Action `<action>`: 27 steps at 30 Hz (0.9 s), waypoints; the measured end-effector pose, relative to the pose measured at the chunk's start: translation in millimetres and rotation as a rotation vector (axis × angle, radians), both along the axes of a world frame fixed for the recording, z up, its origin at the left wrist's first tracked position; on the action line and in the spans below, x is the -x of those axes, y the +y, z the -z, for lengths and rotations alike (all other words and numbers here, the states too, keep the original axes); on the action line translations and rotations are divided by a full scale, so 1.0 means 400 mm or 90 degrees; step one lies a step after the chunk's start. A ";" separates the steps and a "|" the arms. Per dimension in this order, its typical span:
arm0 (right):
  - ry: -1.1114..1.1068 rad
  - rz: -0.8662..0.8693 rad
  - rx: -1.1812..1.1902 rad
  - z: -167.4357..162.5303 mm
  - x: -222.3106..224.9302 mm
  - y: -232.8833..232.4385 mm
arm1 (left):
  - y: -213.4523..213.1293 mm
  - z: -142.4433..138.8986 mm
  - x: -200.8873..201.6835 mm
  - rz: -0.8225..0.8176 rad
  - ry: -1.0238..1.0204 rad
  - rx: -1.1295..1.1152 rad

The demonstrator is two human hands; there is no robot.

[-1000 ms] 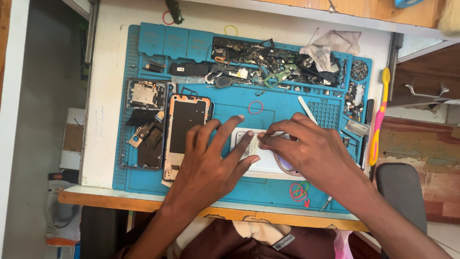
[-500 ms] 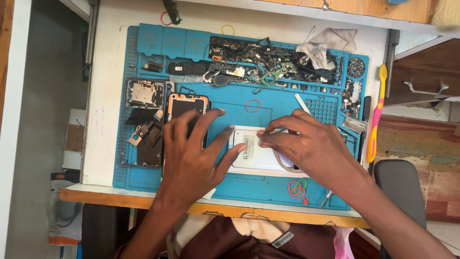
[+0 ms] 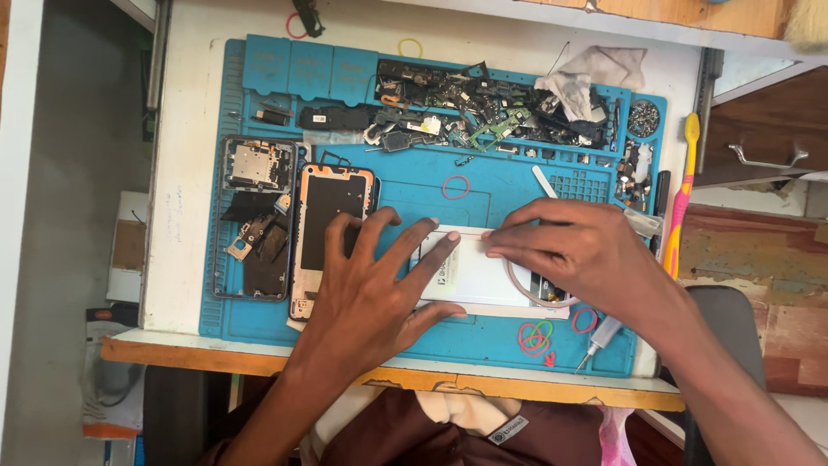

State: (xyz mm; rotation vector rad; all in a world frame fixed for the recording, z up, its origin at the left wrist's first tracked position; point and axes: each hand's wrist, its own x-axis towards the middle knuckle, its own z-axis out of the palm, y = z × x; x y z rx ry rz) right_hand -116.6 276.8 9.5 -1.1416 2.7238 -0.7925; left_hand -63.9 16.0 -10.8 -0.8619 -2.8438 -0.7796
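A white rectangular phone part (image 3: 473, 274), a flat panel with a small dark mark near its left end, lies on the near middle of a blue repair mat (image 3: 509, 194) that covers most of the white workbench (image 3: 185, 216). The left hand (image 3: 366, 289) rests flat on the mat with its fingers spread wide; the longest fingertips lie on the panel's left edge and the thumb reaches along its near side, so it presses down rather than grips. The right hand (image 3: 573, 250) comes in from the right and lies over the panel's right end, fingers together and nearly straight, their tips pressing on the far edge. Neither hand closes around anything.

Just left of the left hand sits an opened phone frame (image 3: 321, 207) with an orange rim, partly under the fingers, and left of that a darker phone chassis (image 3: 254, 216) with its boards showing. Along the far side of the mat is a heap of small loose phone parts (image 3: 474, 108), with a crumpled grey cloth (image 3: 586, 78) at its right. A red rubber band (image 3: 455, 186) lies on the mat beyond the panel, and more coloured rubber bands (image 3: 535, 335) lie near the front edge beside a screwdriver (image 3: 598, 338). A yellow and pink toothbrush (image 3: 681, 203) lies at the mat's right side.
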 end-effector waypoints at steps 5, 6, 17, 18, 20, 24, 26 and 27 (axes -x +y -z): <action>-0.059 0.030 -0.002 -0.009 0.000 -0.002 | -0.001 0.005 -0.001 -0.008 0.013 0.012; -0.062 0.028 -0.005 -0.011 0.001 -0.004 | -0.002 0.006 -0.002 -0.009 0.014 0.013; -0.013 0.004 -0.052 -0.021 0.003 -0.011 | -0.003 0.015 -0.001 -0.008 0.013 0.017; -0.008 0.002 -0.058 -0.019 0.004 -0.012 | -0.004 0.017 -0.002 -0.007 0.012 0.022; 0.001 -0.007 -0.070 -0.016 0.005 -0.010 | -0.002 0.020 -0.003 -0.006 0.010 0.022; 0.000 -0.004 -0.105 -0.019 -0.004 -0.002 | 0.019 0.019 -0.006 0.019 -0.014 -0.004; 0.024 -0.002 -0.106 -0.022 -0.006 -0.010 | 0.033 0.016 -0.010 0.038 -0.023 -0.015; 0.053 -0.006 -0.102 -0.025 -0.005 -0.018 | 0.043 0.015 -0.013 0.048 -0.021 -0.025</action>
